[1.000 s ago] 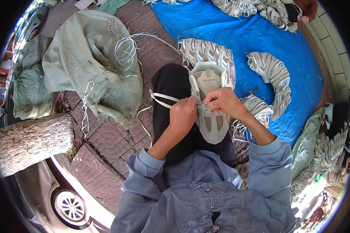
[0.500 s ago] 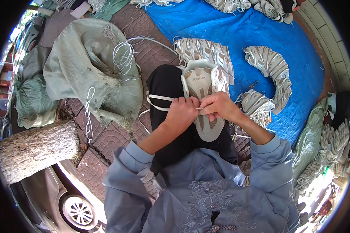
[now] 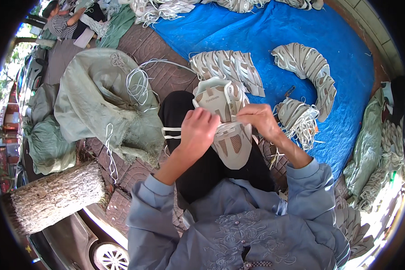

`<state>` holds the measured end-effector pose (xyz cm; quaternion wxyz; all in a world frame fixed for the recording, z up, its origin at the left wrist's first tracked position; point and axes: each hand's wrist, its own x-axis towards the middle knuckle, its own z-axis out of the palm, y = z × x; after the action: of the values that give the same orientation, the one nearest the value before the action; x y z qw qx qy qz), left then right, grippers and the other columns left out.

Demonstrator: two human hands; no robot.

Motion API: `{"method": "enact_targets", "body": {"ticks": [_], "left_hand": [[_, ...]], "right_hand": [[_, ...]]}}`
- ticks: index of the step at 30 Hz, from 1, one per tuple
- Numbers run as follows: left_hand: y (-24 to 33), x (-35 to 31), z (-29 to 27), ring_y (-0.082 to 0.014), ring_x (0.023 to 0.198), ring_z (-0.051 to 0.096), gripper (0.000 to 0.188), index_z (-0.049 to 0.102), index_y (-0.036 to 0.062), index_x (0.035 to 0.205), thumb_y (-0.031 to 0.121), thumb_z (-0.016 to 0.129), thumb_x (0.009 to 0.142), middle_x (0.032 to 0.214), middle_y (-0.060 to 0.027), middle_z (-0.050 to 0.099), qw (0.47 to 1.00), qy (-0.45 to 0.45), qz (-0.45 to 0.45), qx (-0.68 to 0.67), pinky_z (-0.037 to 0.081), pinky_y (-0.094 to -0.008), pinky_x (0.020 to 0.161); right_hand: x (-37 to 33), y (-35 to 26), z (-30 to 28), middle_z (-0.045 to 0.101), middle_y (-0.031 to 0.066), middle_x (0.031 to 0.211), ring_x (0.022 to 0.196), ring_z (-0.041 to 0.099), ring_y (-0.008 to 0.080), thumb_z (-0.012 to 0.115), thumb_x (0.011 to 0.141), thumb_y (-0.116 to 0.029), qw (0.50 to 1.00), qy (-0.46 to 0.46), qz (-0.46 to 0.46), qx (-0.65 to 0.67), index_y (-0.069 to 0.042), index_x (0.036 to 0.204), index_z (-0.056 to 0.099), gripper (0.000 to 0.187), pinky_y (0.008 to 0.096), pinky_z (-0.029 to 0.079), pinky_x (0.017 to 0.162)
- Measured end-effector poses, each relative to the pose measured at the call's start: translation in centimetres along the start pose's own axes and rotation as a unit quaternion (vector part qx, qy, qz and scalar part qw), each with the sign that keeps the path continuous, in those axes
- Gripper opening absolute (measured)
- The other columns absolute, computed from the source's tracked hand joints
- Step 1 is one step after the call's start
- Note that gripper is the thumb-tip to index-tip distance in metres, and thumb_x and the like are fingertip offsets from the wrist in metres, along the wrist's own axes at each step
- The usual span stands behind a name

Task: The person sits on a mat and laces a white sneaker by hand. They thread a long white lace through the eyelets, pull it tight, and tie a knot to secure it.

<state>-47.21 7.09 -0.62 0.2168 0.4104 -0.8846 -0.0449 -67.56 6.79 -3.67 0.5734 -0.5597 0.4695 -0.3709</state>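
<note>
An off-white and tan shoe upper [image 3: 233, 155] lies on my dark-clad lap, toe toward me and tongue pointing away. A white shoelace [image 3: 226, 125] runs across its lower eyelets, between my two hands. My left hand [image 3: 199, 131] is closed at the shoe's left edge, its fingertips mostly hidden behind its back, with lace loops sticking out to its left. At the right edge my right hand [image 3: 262, 120] pinches the lace between thumb and finger.
Rows of nested shoe uppers [image 3: 227, 65] lie beyond my lap and in a curved stack [image 3: 317, 74] on a blue tarp [image 3: 274, 27]. White lace bundles [image 3: 139, 85] rest on a grey-green sack [image 3: 90, 85]. A tree trunk [image 3: 58, 195] stands left; another person [image 3: 67, 22] sits far left.
My hands have drawn apart, the left one going left and the right one staying near the right edge. Lace now stretches across the shoe. The view has shifted, bringing the other person into sight.
</note>
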Motion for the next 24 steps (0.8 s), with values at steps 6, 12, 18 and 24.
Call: {"method": "enact_targets", "body": {"ticks": [6, 12, 18, 24], "left_hand": [[0.8, 1.8, 1.5, -0.0288, 0.061, 0.060, 0.007, 0.058, 0.0035, 0.083, 0.007, 0.056, 0.077, 0.066, -0.0141, 0.059, 0.949, -0.033, -0.254, -0.186, 0.047, -0.0336, 0.056], [0.9, 3.3, 2.2, -0.0326, 0.067, 0.060, 0.013, 0.063, 0.0063, 0.083, 0.010, 0.052, 0.076, 0.074, -0.0154, 0.062, 0.951, -0.088, -0.249, -0.161, 0.047, -0.0402, 0.063], [0.5, 4.3, 2.5, -0.0319, 0.070, 0.060, 0.014, 0.066, 0.0076, 0.078, 0.010, 0.053, 0.073, 0.074, -0.0158, 0.062, 0.952, -0.149, -0.181, -0.199, 0.047, -0.0401, 0.066], [0.7, 4.9, 3.4, -0.0328, 0.064, 0.059, 0.010, 0.062, 0.0033, 0.067, 0.008, 0.054, 0.070, 0.064, -0.0173, 0.059, 0.973, -0.198, -0.088, -0.075, 0.047, -0.0421, 0.061]], "right_hand": [[0.7, 1.5, -1.6, 0.058, 0.0078, 0.069, 0.063, 0.057, 0.0253, 0.059, 0.071, -0.015, 0.930, 0.002, -0.217, -0.297, -0.006, 0.071, 0.061, 0.009, 0.0342, 0.045, 0.056], [1.3, 2.4, -1.2, 0.056, 0.0072, 0.067, 0.062, 0.056, 0.0253, 0.057, 0.069, -0.012, 0.902, 0.000, -0.270, -0.336, -0.007, 0.070, 0.058, 0.005, 0.0360, 0.045, 0.056], [1.2, 2.3, 0.0, 0.054, 0.0057, 0.064, 0.060, 0.056, 0.0250, 0.057, 0.067, -0.011, 0.849, 0.037, -0.255, -0.461, -0.007, 0.065, 0.056, 0.004, 0.0356, 0.046, 0.056], [1.4, 3.0, -1.2, 0.053, 0.0061, 0.066, 0.066, 0.055, 0.0253, 0.061, 0.066, -0.013, 0.876, 0.006, -0.314, -0.366, -0.007, 0.065, 0.057, 0.007, 0.0343, 0.046, 0.060]]}}
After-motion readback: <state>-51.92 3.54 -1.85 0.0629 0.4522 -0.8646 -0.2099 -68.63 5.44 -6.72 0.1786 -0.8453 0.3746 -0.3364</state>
